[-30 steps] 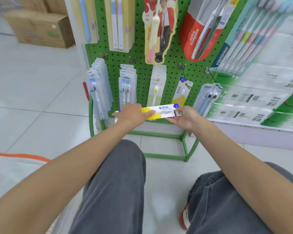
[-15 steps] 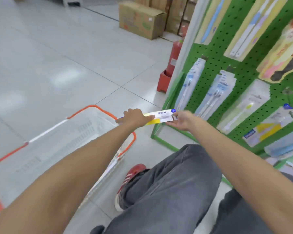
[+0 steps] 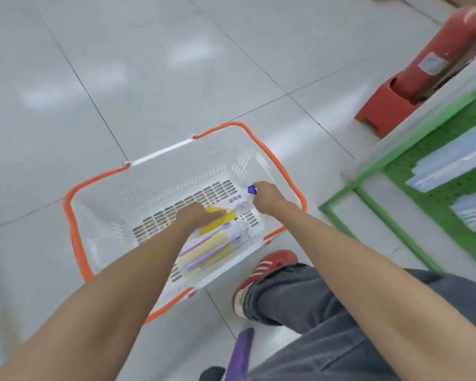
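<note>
**Pale shop floor, basket at centre: toothbrush pack going in**

Head view. Pale grey tiled floor [image 3: 149, 78] fills the upper and left of the frame.

- Upper right: we list a red fire extinguisher [image 3: 437, 59] on a red stand [image 3: 382, 111].
- Right edge: a green pegboard rack [image 3: 437, 149] with hanging packs [image 3: 451, 163], all blurred.
- Lower right: grey trousers [image 3: 327, 312] and a red shoe [image 3: 261, 273], the shoe just beside the basket's near corner.
- Bottom centre: a purple object [image 3: 242, 353], too blurred for us to name.
- Centre: a white slatted basket [image 3: 74, 215] with an orange rim, standing on the floor.
- Inside the basket, toward its lower right: purple-brush packs [image 3: 209, 248], lying flat.

Item in hand: the toothbrush pack [image 3: 231, 207], yellow and white with a blue end. It lies roughly level, low between the basket walls and over the purple-brush packs. We cannot tell whether it touches them.

- Right hand [image 3: 267, 198]: fingers curled, pinching the pack's blue end.
- Left hand [image 3: 195, 215]: lying over the yellow end, fingers stretched along it. The thumb is hidden, so we cannot tell whether it grasps or merely rests.

Step, as we judge it: the pack is being laid into the basket and is close to its resting place.

Next move calls for setting it flat on the packs below and letting go at both ends. Both hands then need to lift clear of the orange rim without dragging the pack along.
</note>
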`<state>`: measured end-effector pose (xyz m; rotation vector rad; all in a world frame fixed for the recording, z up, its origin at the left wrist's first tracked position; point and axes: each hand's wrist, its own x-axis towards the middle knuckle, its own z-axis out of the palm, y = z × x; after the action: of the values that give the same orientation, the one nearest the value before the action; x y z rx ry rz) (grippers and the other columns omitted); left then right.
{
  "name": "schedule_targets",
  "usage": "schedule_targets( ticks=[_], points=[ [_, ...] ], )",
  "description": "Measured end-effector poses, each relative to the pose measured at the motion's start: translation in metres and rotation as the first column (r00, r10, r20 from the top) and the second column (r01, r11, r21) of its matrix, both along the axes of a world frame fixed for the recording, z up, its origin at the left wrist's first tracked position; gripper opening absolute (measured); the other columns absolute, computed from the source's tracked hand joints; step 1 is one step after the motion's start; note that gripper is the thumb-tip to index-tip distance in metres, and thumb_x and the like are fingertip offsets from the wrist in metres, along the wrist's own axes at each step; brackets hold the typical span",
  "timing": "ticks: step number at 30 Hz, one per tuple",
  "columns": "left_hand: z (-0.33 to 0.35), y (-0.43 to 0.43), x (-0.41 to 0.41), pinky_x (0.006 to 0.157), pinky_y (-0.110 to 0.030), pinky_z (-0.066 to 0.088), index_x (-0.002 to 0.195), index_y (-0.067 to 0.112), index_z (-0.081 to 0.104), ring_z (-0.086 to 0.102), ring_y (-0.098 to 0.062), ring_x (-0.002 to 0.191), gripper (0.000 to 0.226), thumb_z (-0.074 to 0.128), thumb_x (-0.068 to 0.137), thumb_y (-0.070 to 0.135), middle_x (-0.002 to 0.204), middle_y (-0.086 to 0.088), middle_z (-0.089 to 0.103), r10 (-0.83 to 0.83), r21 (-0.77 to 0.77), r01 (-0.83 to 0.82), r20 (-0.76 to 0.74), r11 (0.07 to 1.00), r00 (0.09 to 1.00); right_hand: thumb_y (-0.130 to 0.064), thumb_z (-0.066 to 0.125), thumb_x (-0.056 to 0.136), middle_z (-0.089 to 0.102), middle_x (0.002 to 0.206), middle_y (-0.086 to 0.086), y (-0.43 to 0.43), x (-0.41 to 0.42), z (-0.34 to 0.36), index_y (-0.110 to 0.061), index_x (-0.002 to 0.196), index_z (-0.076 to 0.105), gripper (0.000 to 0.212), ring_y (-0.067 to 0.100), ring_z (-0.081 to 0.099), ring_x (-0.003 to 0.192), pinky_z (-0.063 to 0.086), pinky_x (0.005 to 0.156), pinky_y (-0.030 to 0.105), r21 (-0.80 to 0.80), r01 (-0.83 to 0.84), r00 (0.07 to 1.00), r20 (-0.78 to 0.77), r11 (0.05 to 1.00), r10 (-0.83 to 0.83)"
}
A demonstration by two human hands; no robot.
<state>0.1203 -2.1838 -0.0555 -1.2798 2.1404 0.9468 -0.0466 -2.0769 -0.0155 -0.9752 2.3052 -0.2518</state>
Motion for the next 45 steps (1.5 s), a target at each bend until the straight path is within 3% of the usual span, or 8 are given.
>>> schedule_targets(
  ticks=[3,6,10,14,24,30,34,45],
  points=[
    [-0.035,0.006,0.013,0.087,-0.032,0.044,0.104,0.006,0.063,0.060,-0.030,0.107,0.076,0.049,0.082,0.077,0.111,-0.010,0.064,0.007,0.070,-0.011,0.058,0.997,0.998,-0.003,0.047,0.090,0.052,0.099,0.013,-0.004,0.004,-0.030,-0.010,0.084,0.046,0.009,0.028,0.050,0.087,0.034,0.069,0.028,0.143,-0.089,0.995,0.060,0.986,0.081],
    [-0.059,0.009,0.012,0.094,-0.035,0.045,0.100,0.006,0.060,0.059,-0.029,0.102,0.069,0.046,0.087,0.073,0.098,-0.004,0.057,0.015,0.091,-0.023,0.088,0.996,0.996,-0.009,0.047,0.095,0.056,0.127,0.017,0.001,-0.001,-0.043,-0.001,0.117,0.056,0.025,0.033,0.055,0.114,0.046,0.086,0.033,0.211,-0.152,0.987,0.080,0.966,0.138],
    [-0.085,0.016,0.007,0.060,-0.024,0.037,0.070,0.011,0.048,0.047,-0.015,0.062,0.045,0.048,0.099,0.046,0.071,0.000,0.047,-0.106,0.083,0.093,0.177,0.992,0.979,-0.011,0.045,0.098,0.048,0.143,0.013,0.010,-0.012,-0.038,-0.005,0.135,0.050,0.038,0.030,0.046,0.130,0.040,0.105,0.037,0.167,-0.136,0.990,0.066,0.977,0.126],
    [-0.094,0.019,0.003,0.054,-0.022,0.034,0.070,0.015,0.042,0.039,-0.011,0.058,0.027,0.048,0.096,0.019,0.070,0.003,0.041,-0.155,0.033,0.152,0.216,0.988,0.964,-0.007,0.039,0.096,0.052,0.141,0.008,0.025,-0.027,-0.025,-0.013,0.133,0.055,0.042,0.024,0.050,0.126,0.043,0.102,0.033,0.014,-0.013,0.999,0.043,1.000,0.013],
    [0.031,0.084,-0.115,0.058,-0.030,0.040,0.063,0.010,0.047,0.046,-0.021,0.058,0.020,0.057,0.080,0.011,0.063,-0.006,0.047,-0.181,-0.072,0.167,-0.310,0.983,0.933,-0.007,0.047,0.089,0.071,0.099,0.004,0.104,-0.061,0.060,-0.011,0.101,0.072,0.027,0.021,0.064,0.091,0.051,0.079,0.031,-0.369,0.251,0.952,-0.073,0.895,-0.298],
    [0.130,0.171,-0.190,0.071,-0.036,0.051,0.071,0.003,0.064,0.057,-0.025,0.073,0.021,0.060,0.078,0.021,0.078,-0.013,0.066,-0.311,-0.135,0.285,-0.545,0.949,0.779,-0.009,0.053,0.090,0.068,0.085,-0.002,0.200,-0.079,0.133,-0.013,0.100,0.073,0.022,0.014,0.061,0.079,0.044,0.070,0.024,-0.540,0.427,0.828,-0.089,0.725,-0.554],
    [0.188,0.257,-0.225,0.058,-0.031,0.038,0.062,0.011,0.054,0.046,-0.017,0.060,0.022,0.060,0.082,0.020,0.064,-0.004,0.053,-0.406,-0.151,0.410,-0.637,0.899,0.655,-0.008,0.054,0.091,0.073,0.092,0.005,0.284,-0.081,0.170,-0.009,0.098,0.074,0.021,0.019,0.064,0.085,0.048,0.077,0.027,-0.583,0.471,0.751,-0.129,0.662,-0.647],
    [0.251,0.465,-0.281,0.064,-0.032,0.044,0.057,0.015,0.056,0.051,-0.022,0.065,0.027,0.060,0.083,0.017,0.062,-0.003,0.056,-0.568,-0.176,0.673,-0.706,0.718,0.422,-0.007,0.054,0.091,0.065,0.083,-0.002,0.480,-0.092,0.204,-0.008,0.096,0.072,0.019,0.015,0.061,0.083,0.045,0.075,0.025,-0.721,0.628,0.390,-0.035,0.294,-0.920]
  ],
)
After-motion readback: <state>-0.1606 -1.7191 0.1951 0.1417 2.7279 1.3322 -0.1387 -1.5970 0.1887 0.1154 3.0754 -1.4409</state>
